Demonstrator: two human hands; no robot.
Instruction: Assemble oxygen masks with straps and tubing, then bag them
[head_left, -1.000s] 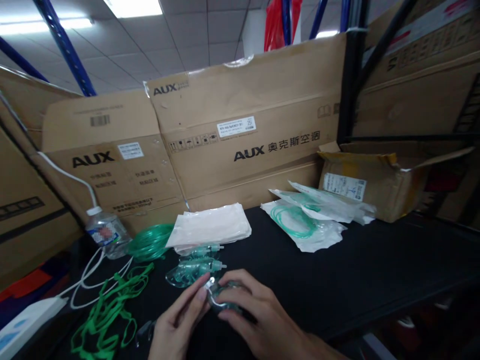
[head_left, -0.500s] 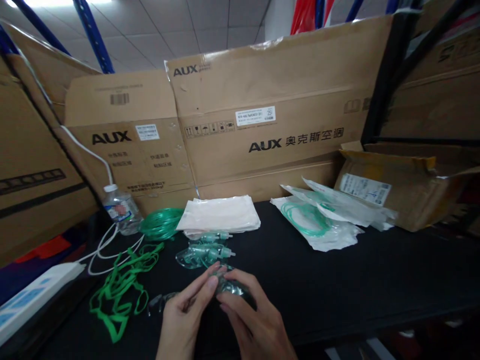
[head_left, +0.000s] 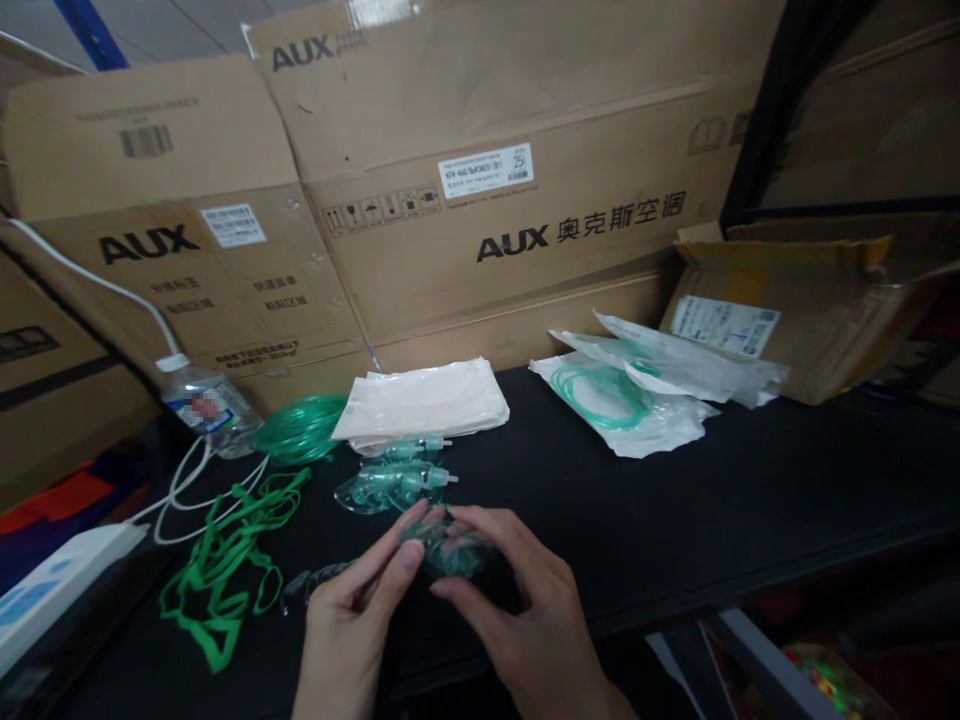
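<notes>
A clear, green-tinted oxygen mask (head_left: 454, 556) is held up over the front of the black table between both hands. My left hand (head_left: 360, 600) pinches its left side with thumb and fingers, and my right hand (head_left: 536, 595) curls round its right side. The fingers hide part of the mask, and its middle is blurred. Just beyond my hands lie similar clear green masks (head_left: 397, 487) with pale connectors pointing right. To the left of my left hand are small clear plastic pieces (head_left: 304, 588) and a tangle of green elastic straps (head_left: 225, 565).
A coil of green tubing (head_left: 300, 428) sits beside a stack of white bags (head_left: 427, 400). Packed tubing bags (head_left: 622, 400) lie right, before an open carton (head_left: 795, 325). A bottle (head_left: 214, 410), white cable and power strip (head_left: 67, 590) are left. Cardboard (head_left: 510, 210) walls the back.
The view has tilted downward, so the tabletop sits higher and more of its front edge shows. Both hands still hold the mask; the right fingers have spread a little and the mask has shifted between them.
</notes>
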